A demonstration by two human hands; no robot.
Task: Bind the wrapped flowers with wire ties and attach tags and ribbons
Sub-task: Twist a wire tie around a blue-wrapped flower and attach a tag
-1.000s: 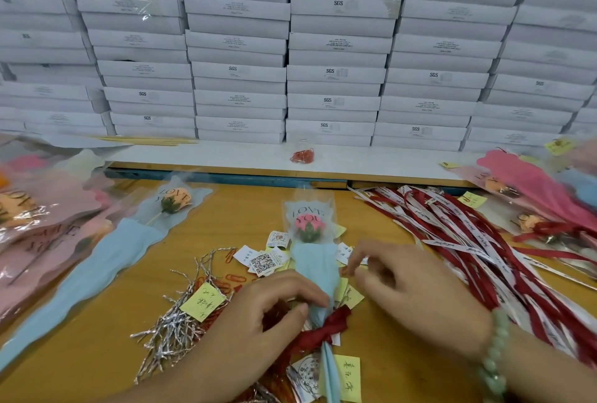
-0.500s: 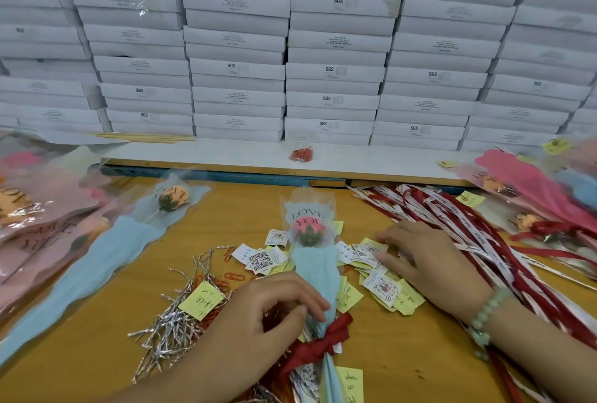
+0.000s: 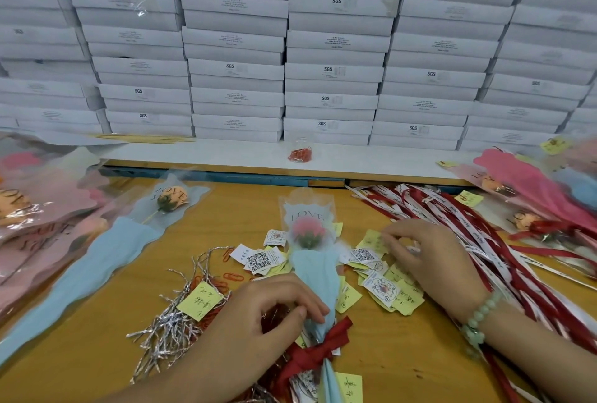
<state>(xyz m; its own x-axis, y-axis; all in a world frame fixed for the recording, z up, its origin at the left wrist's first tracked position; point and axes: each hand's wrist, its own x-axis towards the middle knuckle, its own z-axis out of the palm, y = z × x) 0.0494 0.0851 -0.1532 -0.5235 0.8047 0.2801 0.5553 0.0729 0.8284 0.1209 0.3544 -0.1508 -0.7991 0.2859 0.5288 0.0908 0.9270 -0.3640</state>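
Observation:
A wrapped flower (image 3: 311, 260) in light-blue paper with a clear "LOVE" sleeve and a pink bloom lies in the middle of the wooden table. A dark red ribbon (image 3: 318, 349) is tied around its lower stem. My left hand (image 3: 268, 315) pinches the blue wrap just above the ribbon. My right hand (image 3: 426, 260) rests fingers-down on a pile of yellow notes and white QR tags (image 3: 381, 286) to the right of the flower; I cannot tell whether it grips one. Silver wire ties (image 3: 174, 322) lie in a heap to the left.
Red and white ribbons (image 3: 468, 234) spread at right. Another blue-wrapped flower (image 3: 106, 251) and pink-wrapped ones (image 3: 35, 215) lie at left, more pink ones (image 3: 533, 196) at far right. Stacked white boxes (image 3: 332, 73) fill the back. A bag of red clips (image 3: 300, 154) sits on the white ledge.
My right hand moved from beside the flower's stem rightward and away onto the tag pile. My left hand stayed on the blue wrap.

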